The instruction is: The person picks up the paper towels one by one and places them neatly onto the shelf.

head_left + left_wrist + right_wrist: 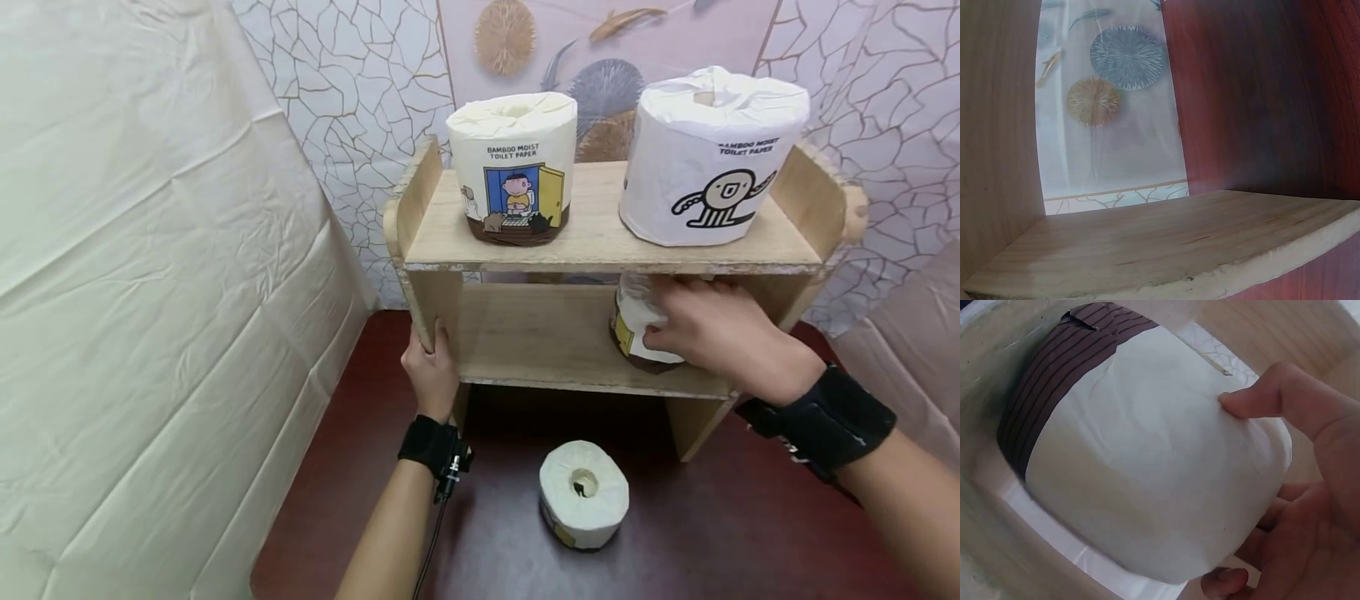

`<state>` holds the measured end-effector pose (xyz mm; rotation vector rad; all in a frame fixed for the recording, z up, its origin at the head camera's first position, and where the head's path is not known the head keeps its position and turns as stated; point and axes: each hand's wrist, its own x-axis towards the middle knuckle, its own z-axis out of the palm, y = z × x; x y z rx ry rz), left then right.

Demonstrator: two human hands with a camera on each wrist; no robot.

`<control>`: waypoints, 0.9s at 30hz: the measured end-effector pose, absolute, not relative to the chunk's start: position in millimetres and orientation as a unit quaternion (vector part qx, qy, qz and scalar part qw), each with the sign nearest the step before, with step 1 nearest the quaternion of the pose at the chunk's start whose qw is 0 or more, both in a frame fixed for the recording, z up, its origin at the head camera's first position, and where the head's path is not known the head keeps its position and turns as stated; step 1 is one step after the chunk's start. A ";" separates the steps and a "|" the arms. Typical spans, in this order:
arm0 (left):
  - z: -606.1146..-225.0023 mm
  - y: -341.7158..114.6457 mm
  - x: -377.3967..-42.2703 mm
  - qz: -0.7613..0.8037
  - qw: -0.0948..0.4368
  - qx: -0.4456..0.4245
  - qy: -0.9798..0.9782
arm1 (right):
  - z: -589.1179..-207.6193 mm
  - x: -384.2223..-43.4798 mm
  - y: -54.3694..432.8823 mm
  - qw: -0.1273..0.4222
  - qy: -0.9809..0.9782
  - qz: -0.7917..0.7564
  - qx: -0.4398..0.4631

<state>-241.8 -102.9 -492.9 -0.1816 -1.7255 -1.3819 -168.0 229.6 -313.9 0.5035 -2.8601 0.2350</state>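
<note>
My right hand (716,329) grips a wrapped toilet roll (637,321) at the right end of the middle shelf (525,333). In the right wrist view, the thumb and curled fingers hold the roll's white side (1141,444); its brown striped band (1054,381) faces the upper left. The left hand (433,375) grips the left side panel (427,308) of the wooden shelf unit. It does not show in the left wrist view, where the unit's pale wood panel (1166,247) fills the bottom.
On the top board (596,225) stand a cartoon-printed toilet roll (517,171) at left and a white one (712,158) at right. A smaller roll (585,496) stands on the dark red table (495,550) in front. Cream fabric (150,292) hangs at left.
</note>
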 end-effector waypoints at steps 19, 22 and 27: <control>-495.2 -105.1 -245.0 -0.540 0.454 -0.089 -0.703 | -313.8 -176.1 244.8 0.055 -0.977 0.097 0.184; -494.9 -104.5 -244.7 -0.542 0.453 -0.089 -0.702 | -316.6 -177.4 246.3 0.047 -0.977 0.099 0.181; -493.9 -103.6 -242.6 -0.549 0.450 -0.076 -0.700 | -321.3 -179.4 247.5 0.024 -0.976 0.114 0.183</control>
